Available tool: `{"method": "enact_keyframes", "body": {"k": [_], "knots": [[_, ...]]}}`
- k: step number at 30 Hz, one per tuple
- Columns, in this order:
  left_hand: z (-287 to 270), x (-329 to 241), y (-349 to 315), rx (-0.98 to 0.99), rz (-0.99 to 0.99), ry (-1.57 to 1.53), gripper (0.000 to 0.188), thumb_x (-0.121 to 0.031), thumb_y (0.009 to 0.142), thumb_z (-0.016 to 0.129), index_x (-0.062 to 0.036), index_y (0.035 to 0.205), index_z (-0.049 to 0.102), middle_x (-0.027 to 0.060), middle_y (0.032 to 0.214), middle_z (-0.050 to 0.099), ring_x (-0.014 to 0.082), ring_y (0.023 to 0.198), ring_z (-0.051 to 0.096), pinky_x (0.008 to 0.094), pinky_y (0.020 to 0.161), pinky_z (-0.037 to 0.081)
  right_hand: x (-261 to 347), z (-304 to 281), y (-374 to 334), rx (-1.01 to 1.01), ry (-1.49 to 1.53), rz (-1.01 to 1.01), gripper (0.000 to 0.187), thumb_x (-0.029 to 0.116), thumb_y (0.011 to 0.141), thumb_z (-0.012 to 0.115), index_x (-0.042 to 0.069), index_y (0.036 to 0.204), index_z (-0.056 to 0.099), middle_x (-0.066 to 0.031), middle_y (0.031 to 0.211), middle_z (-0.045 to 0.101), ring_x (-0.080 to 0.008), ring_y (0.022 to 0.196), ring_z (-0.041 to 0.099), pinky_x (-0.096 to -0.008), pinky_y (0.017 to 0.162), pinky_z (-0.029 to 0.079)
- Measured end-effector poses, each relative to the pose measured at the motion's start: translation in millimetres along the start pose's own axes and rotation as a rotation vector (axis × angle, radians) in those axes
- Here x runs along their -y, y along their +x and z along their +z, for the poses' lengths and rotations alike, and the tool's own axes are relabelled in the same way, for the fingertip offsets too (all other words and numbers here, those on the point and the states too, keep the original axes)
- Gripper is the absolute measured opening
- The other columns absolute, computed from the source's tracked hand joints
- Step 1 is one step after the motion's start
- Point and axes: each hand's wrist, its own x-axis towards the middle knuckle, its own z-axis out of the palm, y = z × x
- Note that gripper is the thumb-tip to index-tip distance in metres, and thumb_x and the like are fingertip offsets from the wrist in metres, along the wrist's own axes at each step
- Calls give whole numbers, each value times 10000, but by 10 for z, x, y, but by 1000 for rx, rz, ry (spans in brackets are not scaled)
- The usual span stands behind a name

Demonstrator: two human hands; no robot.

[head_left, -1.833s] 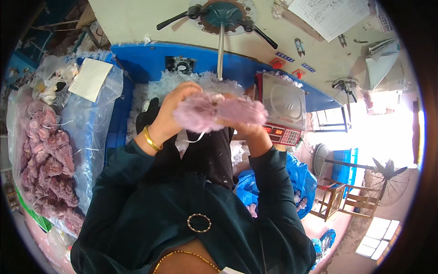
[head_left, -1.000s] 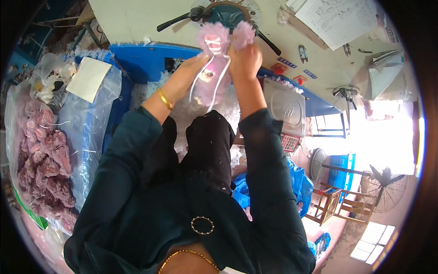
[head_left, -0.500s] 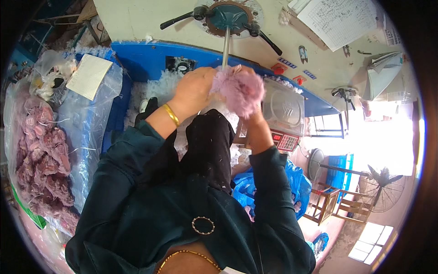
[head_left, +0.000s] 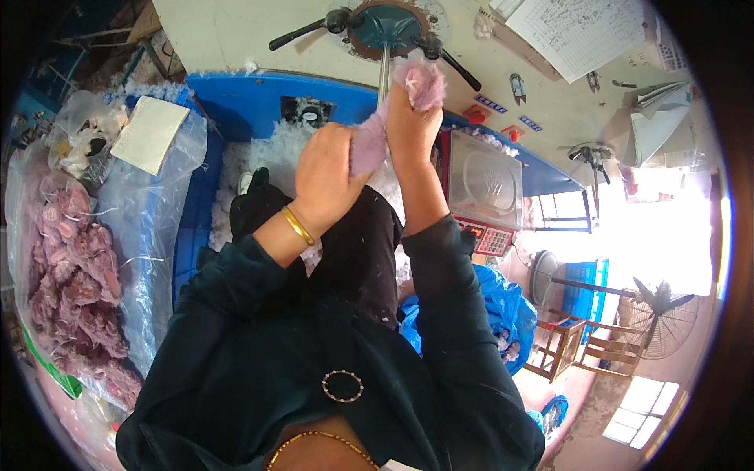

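Note:
Both my hands are closed on a fuzzy mauve plush piece (head_left: 369,144) below a thin metal tube (head_left: 384,77). My left hand (head_left: 323,174), with a gold bangle at its wrist, grips the lower part of the plush. Higher up, my right hand (head_left: 414,135) is wrapped round the other part, and a bunched end with a small white tag or ribbon sticks out above the fist. The tube comes out of a round dark-green machine fitting (head_left: 386,27) with black handles. Whether the plush touches the tube I cannot tell.
A clear bag (head_left: 75,267) of mauve plush pieces lies at the left, a notepad (head_left: 150,133) beyond it. White stuffing fluff (head_left: 283,149) fills the blue-walled bin (head_left: 228,98). At the right are a scale (head_left: 487,184), a blue plastic bag (head_left: 506,310), red buttons (head_left: 477,115) and papers (head_left: 577,35).
My right hand has moved up and left, and the plush, a rounded bundle before, now stretches between both fists. The left hand has shifted slightly down.

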Motion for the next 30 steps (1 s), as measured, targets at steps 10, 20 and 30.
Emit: {"method": "enact_keyframes", "body": {"k": [10, 20, 30], "knots": [[-32, 245, -128, 109, -625, -1084, 349, -223, 991, 468, 27, 1230, 515, 89, 1105, 615, 140, 978, 591, 282, 856, 480, -96, -685, -484, 707, 799, 684, 393, 351, 886, 642, -1, 1055, 602, -34, 875, 616, -100, 691, 572, -219, 585, 448], [-128, 82, -52, 397, -936, -1372, 312, -254, 929, 557, -39, 1154, 574, 68, 1063, 637, 158, 927, 637, 299, 803, 521, -49, -590, -602, 955, -7, -140, 311, 307, 781, 736, 34, 857, 606, -137, 647, 553, -250, 560, 532, -363, 536, 417], [80, 129, 211, 198, -1019, -1714, 437, -400, 937, 547, -64, 1216, 535, 125, 1145, 620, 224, 1025, 632, 355, 835, 546, 122, -332, -205, 392, -444, -602, 172, 242, 732, 675, 79, 706, 627, -157, 681, 582, -363, 624, 573, -424, 537, 449]]}}
